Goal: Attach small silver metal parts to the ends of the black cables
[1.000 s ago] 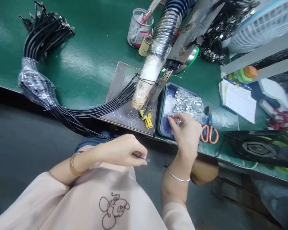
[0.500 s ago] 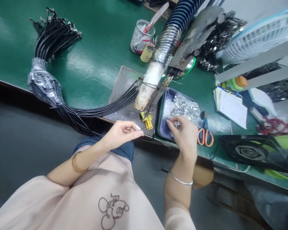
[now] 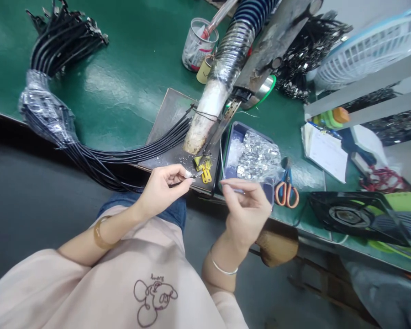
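Observation:
My left hand (image 3: 171, 183) pinches the end of a thin black cable just in front of the dark board (image 3: 160, 132). To its right my right hand (image 3: 245, 201) is closed in a pinch on a thin pale wire (image 3: 221, 157) that rises toward the soldering tip (image 3: 226, 116). A small yellow clip (image 3: 206, 173) sits below the tip, close to my left fingertips. Several black cables (image 3: 133, 153) run from a plastic-wrapped bundle (image 3: 50, 112) onto the board. The blue tray (image 3: 231, 171) of small metal parts (image 3: 258, 155) is behind my right hand.
A white-ended hose (image 3: 202, 116) hangs over the board. Orange-handled scissors (image 3: 287, 189) lie right of the tray. Farther right are a notepad (image 3: 329, 153) and a black fan (image 3: 351, 215). A clear cup (image 3: 199, 45) stands at the back.
My right hand has moved left, from over the tray toward my left hand. The pale wire now shows rising from its fingertips. The whole view has shifted slightly.

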A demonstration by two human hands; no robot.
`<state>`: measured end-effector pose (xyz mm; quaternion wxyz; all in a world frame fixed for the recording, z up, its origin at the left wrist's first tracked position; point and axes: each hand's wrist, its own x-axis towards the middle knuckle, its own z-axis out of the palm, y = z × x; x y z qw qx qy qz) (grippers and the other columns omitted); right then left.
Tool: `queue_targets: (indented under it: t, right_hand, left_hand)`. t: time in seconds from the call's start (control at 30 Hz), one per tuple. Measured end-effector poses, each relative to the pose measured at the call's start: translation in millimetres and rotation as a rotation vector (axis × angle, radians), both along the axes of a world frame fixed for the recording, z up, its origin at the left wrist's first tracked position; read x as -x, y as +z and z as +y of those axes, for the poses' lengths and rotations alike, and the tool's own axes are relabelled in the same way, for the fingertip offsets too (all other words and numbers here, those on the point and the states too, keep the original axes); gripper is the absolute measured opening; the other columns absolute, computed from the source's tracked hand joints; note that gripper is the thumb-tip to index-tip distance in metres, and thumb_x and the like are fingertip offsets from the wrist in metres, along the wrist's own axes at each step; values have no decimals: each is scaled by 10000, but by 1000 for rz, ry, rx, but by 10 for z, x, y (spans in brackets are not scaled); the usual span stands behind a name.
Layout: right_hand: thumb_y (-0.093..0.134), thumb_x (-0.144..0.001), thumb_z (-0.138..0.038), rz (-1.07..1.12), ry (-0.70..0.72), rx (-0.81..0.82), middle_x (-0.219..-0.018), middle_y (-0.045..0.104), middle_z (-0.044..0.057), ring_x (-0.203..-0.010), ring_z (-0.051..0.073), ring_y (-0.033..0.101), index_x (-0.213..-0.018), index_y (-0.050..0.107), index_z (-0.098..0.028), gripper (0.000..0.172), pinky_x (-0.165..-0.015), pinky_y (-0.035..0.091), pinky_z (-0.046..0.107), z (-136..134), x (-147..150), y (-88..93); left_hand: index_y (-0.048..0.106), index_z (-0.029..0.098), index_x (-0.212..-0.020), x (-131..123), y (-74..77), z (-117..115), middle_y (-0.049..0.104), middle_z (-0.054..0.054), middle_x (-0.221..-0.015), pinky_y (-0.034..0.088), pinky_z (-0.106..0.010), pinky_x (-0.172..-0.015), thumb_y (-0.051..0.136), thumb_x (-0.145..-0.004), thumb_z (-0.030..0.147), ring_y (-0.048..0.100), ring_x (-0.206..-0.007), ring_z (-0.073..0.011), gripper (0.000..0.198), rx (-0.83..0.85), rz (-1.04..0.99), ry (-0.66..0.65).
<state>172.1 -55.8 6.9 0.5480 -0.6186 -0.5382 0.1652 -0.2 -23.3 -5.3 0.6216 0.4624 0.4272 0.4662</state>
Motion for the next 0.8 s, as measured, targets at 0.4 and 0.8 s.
queue_targets:
  t: [0.4,0.8]
  right_hand:
    - [683,-837,-228,8,111,113,-607,618,-69,-396,38,323,-850,698,-203,31,-412,266,194,-13,240,-92]
    - [665,-867,-264,-49,129,134,-590,601,-63,-397,43,316,-852,684,-197,71,-397,264,195,-29,245,-76]
  left_hand:
    - [583,150,-680,-6,8,-26,541,19,-642,413,-205,-579,639,-785,234,475,-597,-85,146,-130,135,-13]
    - [595,152,-690,6,-12,-26,562,12,-632,405,-203,-554,628,-802,237,482,-583,-92,144,-149,198,-36]
